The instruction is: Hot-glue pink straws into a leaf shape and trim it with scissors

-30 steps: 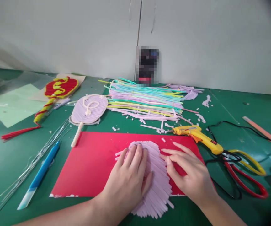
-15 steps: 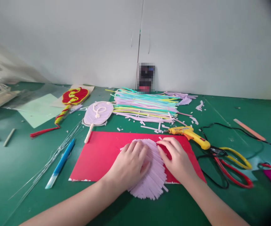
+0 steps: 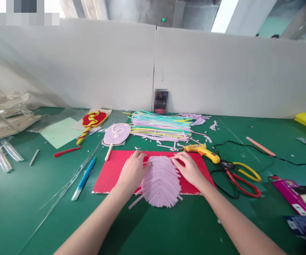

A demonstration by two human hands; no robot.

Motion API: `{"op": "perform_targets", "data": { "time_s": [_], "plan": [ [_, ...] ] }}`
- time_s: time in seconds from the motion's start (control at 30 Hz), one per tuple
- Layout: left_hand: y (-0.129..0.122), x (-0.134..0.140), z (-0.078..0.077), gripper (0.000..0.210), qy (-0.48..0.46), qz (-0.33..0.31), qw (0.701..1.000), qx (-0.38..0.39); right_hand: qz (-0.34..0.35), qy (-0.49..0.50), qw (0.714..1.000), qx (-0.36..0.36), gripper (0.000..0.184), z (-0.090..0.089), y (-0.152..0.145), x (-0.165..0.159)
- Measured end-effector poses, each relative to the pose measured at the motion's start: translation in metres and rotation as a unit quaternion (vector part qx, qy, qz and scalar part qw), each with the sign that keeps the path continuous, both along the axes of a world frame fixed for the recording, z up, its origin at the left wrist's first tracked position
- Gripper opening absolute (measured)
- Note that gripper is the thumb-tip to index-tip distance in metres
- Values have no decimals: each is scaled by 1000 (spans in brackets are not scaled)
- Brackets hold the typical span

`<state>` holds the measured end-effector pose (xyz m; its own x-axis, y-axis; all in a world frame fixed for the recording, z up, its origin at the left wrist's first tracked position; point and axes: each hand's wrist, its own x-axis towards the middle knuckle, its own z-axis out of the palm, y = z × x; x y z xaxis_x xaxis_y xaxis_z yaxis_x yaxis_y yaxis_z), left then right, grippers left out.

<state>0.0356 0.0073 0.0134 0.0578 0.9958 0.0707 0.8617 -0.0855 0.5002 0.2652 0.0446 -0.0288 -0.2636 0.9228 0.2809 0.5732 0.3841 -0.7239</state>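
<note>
A lavender oval made of pipe cleaners (image 3: 161, 182), laid in a leaf-like chevron with uneven ends, lies over a red sheet (image 3: 113, 170) and past its front edge. My left hand (image 3: 135, 168) is at the oval's upper left edge, with its fingers bent and closed on the rim. At the upper right edge, my right hand (image 3: 186, 166) pinches the rim between thumb and fingertips. What exactly lies between the fingers is partly hidden. Beyond the sheet, a finished lavender fan (image 3: 118, 134) with a white handle rests on the table.
A yellow glue gun (image 3: 202, 151) and red-and-yellow-handled scissors (image 3: 244, 177) lie to the right. Behind is a bundle of coloured pipe cleaners (image 3: 160, 125). On the left are a blue pen (image 3: 85, 177), thin wires (image 3: 73, 175) and a red-and-yellow fan (image 3: 94, 118).
My left hand has slid from the top of the lavender oval to its left edge, uncovering its middle. My right hand stays by the upper right edge. The view has tilted upward.
</note>
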Motion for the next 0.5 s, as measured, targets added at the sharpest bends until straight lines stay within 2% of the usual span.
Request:
{"op": "perform_targets", "data": {
  "time_s": [0.2,0.33,0.5],
  "plan": [
    [5,10,-11,12,-74,19,997,13,-34,21,998,-57,29,1,9,-8],
    [6,3,-10,10,-120,-4,993,7,-47,42,995,-83,33,3,6,-10],
    [4,-7,-10,10,-189,-28,981,-13,-26,58,989,-134,35,15,-4,-4]
  ]
}}
